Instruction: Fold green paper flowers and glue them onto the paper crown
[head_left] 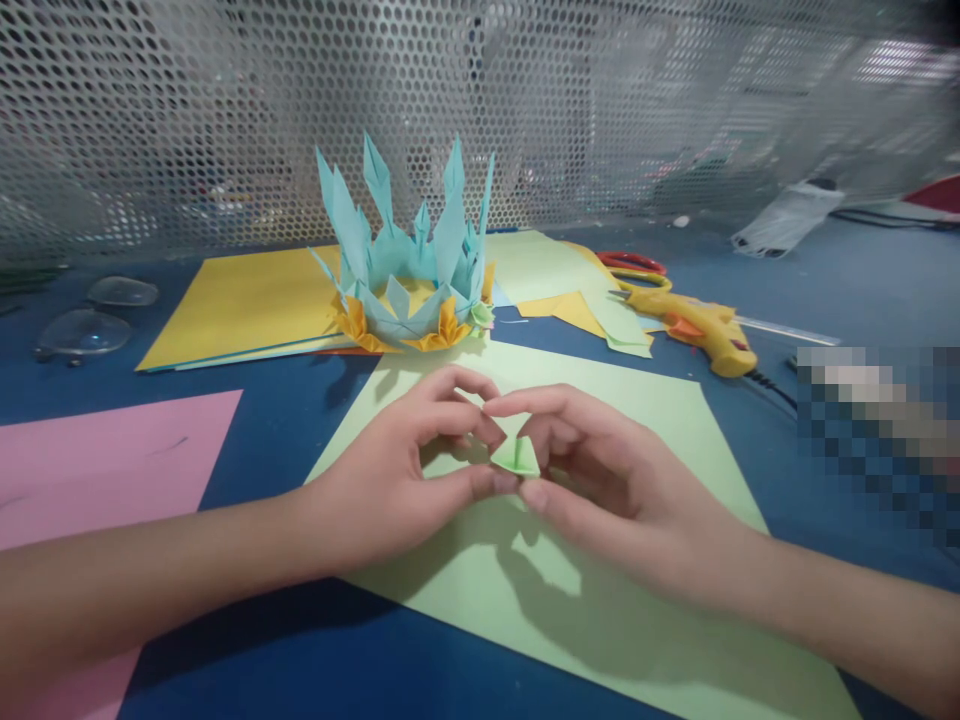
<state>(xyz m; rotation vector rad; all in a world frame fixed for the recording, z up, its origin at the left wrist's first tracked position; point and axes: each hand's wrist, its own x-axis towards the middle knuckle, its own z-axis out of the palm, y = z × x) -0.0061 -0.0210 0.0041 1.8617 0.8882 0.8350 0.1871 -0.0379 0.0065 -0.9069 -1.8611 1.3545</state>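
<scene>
— As the head view is our only one, what step does it show?

— Shaping small folds, I judge: a green folded paper piece [516, 458] sits between the two hands, just above the light green sheet [480, 590].

— How is it held?

— Narrowly. The left hand [390, 480] pinches its left side, thumb in front, fingers behind; the right hand [637, 485] has its right corner in a similar pinch, index finger arched over the top. What the hidden fingers press, I cannot tell.

— And what would the next move call for?

— Light, even pressure, to my mind, since thin creases could crumple.

— Where are the limits?

— Far and slightly left, the blue paper crown [394, 255] stands by the sheet's far edge, the perforated metal screen [225, 120] behind it. Far right lies the yellow glue gun [697, 320], off the sheet; left, the pink sheet [112, 460]. Blue tabletop [285, 660] runs between both sheets, and the near side seems roomiest.
</scene>
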